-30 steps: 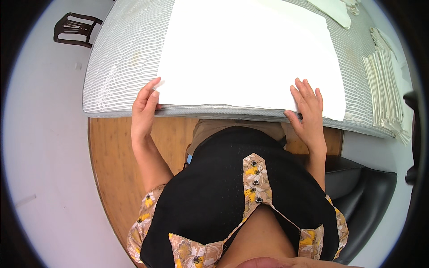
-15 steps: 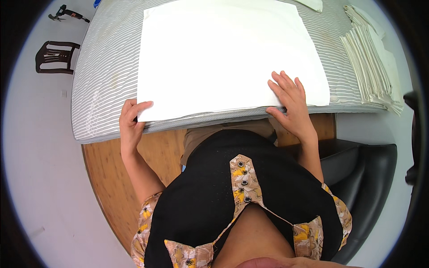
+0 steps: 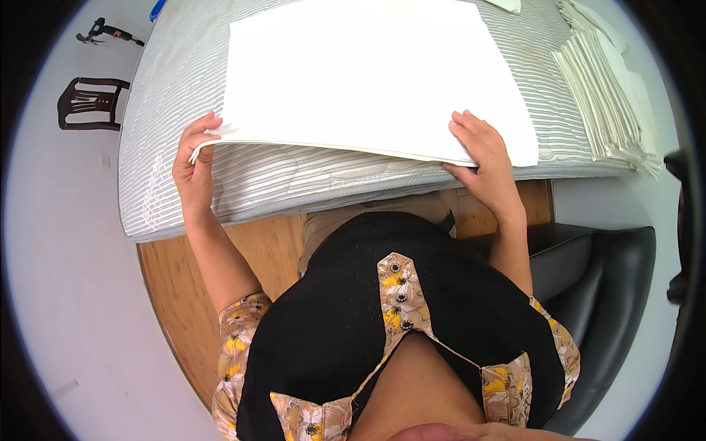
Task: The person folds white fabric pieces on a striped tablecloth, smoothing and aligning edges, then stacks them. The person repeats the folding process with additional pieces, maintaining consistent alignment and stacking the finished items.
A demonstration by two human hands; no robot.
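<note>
A white folded cloth (image 3: pixel 346 77) lies across the striped mattress. My left hand (image 3: pixel 196 158) pinches its near left corner between thumb and fingers and holds it up off the mattress. Between my hands the near edge rises in a slanting line, and striped fabric shows below it. My right hand (image 3: pixel 482 151) grips the near edge toward the right, fingers flat on top and thumb at the underside. The cloth's far part rests flat. Its near right corner lies on the mattress beside my right hand.
The striped mattress (image 3: pixel 165 140) ends just in front of my body. A pile of folded off-white cloths (image 3: pixel 599 95) lies at its right side, with another pale piece (image 3: pixel 507 4) at the far edge. A black padded seat (image 3: pixel 610 294) is at right, a dark wooden chair (image 3: pixel 92 104) at left.
My left hand has lifted the cloth's near left corner and carried it away from me and slightly left. My right hand has closed its thumb on the near edge.
</note>
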